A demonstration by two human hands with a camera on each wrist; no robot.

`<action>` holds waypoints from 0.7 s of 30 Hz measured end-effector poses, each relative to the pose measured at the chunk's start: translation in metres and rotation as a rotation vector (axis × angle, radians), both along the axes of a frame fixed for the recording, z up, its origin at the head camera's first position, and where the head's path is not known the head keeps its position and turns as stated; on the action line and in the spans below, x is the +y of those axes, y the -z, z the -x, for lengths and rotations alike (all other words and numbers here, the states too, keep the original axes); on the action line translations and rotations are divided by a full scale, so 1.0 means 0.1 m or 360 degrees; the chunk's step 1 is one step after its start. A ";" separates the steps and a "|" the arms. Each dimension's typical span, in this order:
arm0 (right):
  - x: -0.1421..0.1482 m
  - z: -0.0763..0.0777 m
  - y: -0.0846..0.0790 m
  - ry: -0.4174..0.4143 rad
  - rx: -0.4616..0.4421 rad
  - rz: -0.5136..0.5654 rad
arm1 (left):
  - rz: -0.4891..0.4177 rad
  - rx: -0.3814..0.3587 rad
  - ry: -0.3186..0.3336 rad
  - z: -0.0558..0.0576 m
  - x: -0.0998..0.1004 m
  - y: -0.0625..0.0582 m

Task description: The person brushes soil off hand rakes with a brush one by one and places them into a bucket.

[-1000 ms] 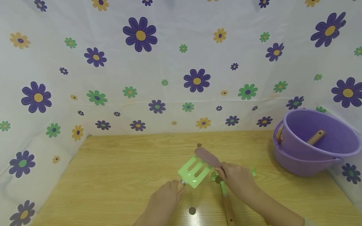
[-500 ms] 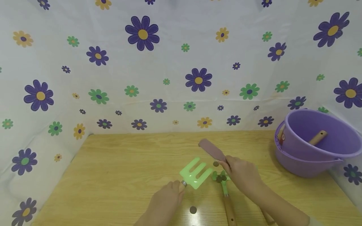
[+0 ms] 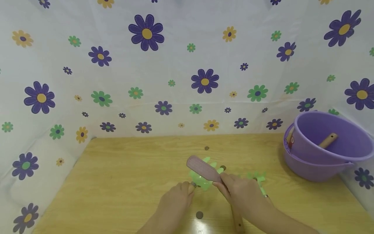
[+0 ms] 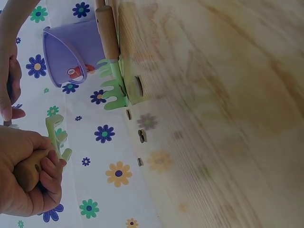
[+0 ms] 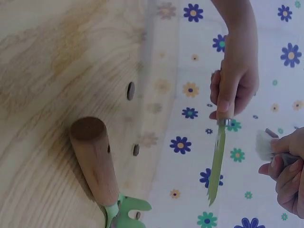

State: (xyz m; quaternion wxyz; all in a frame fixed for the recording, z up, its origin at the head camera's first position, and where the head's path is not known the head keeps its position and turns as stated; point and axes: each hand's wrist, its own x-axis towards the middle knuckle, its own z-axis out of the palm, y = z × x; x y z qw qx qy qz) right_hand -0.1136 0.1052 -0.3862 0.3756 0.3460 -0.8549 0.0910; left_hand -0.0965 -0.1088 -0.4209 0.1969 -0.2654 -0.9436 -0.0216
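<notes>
Brush (image 3: 203, 168) returning over green fork (image 3: 201, 180), pointing to ten o'clock.
Left hand (image 3: 176, 199) gripping fork, right hand (image 3: 246, 196) gripping brush; brushing apparently continuing.

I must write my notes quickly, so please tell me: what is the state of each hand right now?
Left hand: closed, holding the green fork by its wooden handle.
Right hand: closed, holding the mauve flat-headed tool.

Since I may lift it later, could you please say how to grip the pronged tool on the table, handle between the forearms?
Probably by its wooden handle, from above and the near side: it is straight, thick and nearest the viewer, pronged head beyond.
</notes>
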 end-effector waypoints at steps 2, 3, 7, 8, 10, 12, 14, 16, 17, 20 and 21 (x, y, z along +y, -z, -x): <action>-0.02 -0.04 0.01 0.0016 -0.0037 -0.0016 | 0.0011 0.0020 0.0024 0.00 0.00 -0.01; -0.02 -0.06 0.02 0.0033 -0.0044 -0.0028 | 0.0015 0.0034 0.0029 0.00 0.01 -0.01; -0.01 -0.10 0.08 0.0095 -0.0036 -0.0088 | 0.0008 0.0103 0.0041 -0.01 0.02 0.00; 0.00 -0.10 0.10 0.0110 -0.0035 -0.0106 | -0.0003 0.0117 0.0040 -0.02 0.02 0.00; 0.01 -0.11 0.13 0.0132 -0.0051 -0.0142 | -0.0026 0.0133 0.0043 -0.03 0.03 0.00; 0.02 -0.11 0.15 0.0144 -0.0098 -0.0165 | -0.0061 0.0122 0.0052 -0.04 0.03 -0.01; 0.02 -0.10 0.17 0.0149 -0.0156 -0.0173 | -0.0086 0.0105 0.0050 -0.05 0.04 -0.02; 0.03 -0.10 0.18 0.0137 -0.0208 -0.0162 | -0.0096 0.0095 0.0050 -0.05 0.04 -0.03; 0.03 -0.09 0.19 0.0129 -0.0225 -0.0160 | -0.0094 0.0097 0.0049 -0.05 0.04 -0.03; 0.05 -0.08 0.20 0.0118 -0.0268 -0.0142 | -0.0069 0.0115 0.0041 -0.05 0.04 -0.04; 0.05 -0.07 0.19 0.0125 -0.0264 -0.0141 | -0.0063 0.0123 0.0037 -0.06 0.03 -0.04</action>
